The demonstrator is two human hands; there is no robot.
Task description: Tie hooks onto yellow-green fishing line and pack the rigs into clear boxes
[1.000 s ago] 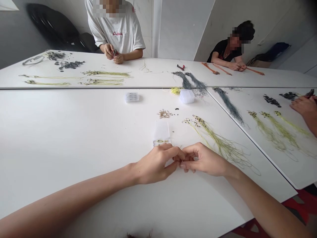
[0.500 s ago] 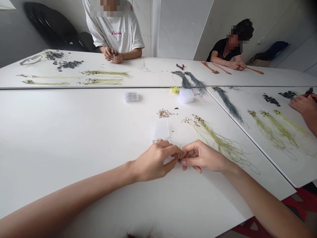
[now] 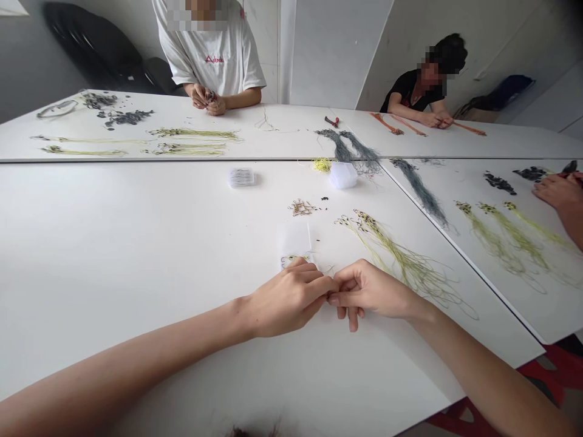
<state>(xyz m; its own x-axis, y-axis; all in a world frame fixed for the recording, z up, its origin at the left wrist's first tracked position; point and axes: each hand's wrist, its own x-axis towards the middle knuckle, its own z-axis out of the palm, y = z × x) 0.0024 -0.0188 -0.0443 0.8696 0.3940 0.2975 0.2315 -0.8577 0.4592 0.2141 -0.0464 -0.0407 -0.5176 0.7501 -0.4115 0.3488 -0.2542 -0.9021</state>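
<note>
1. Left hand point(image 3: 285, 302): fingers closed, with the fingertips point(image 3: 324, 283) pressed together at the right hand. They pinch a small pinched item point(image 3: 330, 296), too small to identify.
2. Clear plastic case point(image 3: 295, 240): lies just beyond the left hand. A few short hooked lines point(image 3: 290, 261) sit at its near edge, touching the hand.
3. Loose hooks point(image 3: 301, 208): a small heap, apparently unprocessed stock, lies farther off with black beads point(image 3: 324, 198).
4. Right hand point(image 3: 371, 291): fingers curled and meeting the left hand on the same item, with one finger point(image 3: 353, 321) extended toward the table.
5. Yellow-green hooked lines point(image 3: 405, 264): a gathered bundle just beyond the right hand, apparently finished work.
</note>
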